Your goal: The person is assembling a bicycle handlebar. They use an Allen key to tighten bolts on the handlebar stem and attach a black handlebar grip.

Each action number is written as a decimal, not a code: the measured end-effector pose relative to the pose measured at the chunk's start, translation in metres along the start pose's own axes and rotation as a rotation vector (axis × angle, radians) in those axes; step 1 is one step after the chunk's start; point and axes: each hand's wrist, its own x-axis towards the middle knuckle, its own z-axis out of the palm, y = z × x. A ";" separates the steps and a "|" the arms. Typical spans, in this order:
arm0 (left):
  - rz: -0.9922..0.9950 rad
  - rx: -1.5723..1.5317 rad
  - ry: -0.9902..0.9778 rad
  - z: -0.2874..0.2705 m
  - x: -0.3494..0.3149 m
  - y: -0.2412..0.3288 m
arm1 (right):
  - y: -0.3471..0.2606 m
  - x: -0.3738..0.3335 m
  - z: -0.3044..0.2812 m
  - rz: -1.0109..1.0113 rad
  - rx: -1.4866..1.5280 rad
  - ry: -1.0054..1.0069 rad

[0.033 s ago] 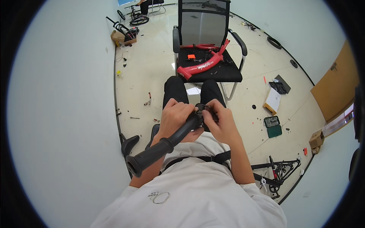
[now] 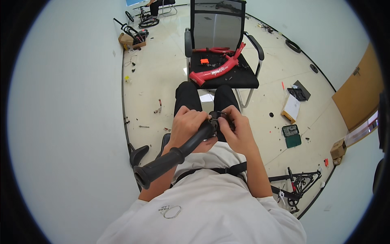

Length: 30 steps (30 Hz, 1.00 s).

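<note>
A black handlebar [image 2: 190, 145] lies slantwise over my lap, its rubber grip [image 2: 159, 166] toward the lower left. My left hand [image 2: 188, 127] is closed around its upper end, just below a dark clamp-like part [image 2: 214, 118]. My right hand [image 2: 239, 131] is closed at the right side of that part, thumb and fingers pinched together. From these fingers a thin dark rod [image 2: 222, 113] sticks out, crossing the top of the part; whether it is a hex key I cannot tell. The fingertips hide most of the joint.
Facing me, a black mesh chair [image 2: 218, 30] carries a red bike frame piece [image 2: 217, 72] and small parts. On the right floor lie an open green case [image 2: 292, 140], a white box [image 2: 291, 106] and a black bike frame [image 2: 298, 187]. A black saddle [image 2: 140, 154] rests by the left wall.
My right hand has shifted slightly, its thumb lower and the thin rod showing more. The handlebar's grip end has tipped a touch to the left. My left hand keeps its hold.
</note>
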 end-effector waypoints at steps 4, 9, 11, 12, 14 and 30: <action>-0.028 -0.026 0.014 -0.004 0.006 -0.004 | 0.018 0.007 -0.014 0.302 0.845 -0.054; -0.348 -0.280 -0.001 -0.004 0.004 -0.002 | 0.037 0.012 -0.017 0.453 1.458 -0.032; -0.430 -0.345 -0.013 -0.004 0.007 0.001 | 0.039 0.014 -0.015 0.494 1.409 -0.009; -0.420 -0.356 -0.006 -0.003 0.007 -0.001 | 0.036 0.015 -0.012 0.527 1.360 0.025; -0.481 -0.387 -0.027 -0.004 0.010 0.004 | 0.034 0.013 -0.010 0.540 1.242 0.045; -0.350 -0.192 -0.132 -0.002 0.005 -0.007 | 0.018 0.003 0.010 0.106 0.113 0.041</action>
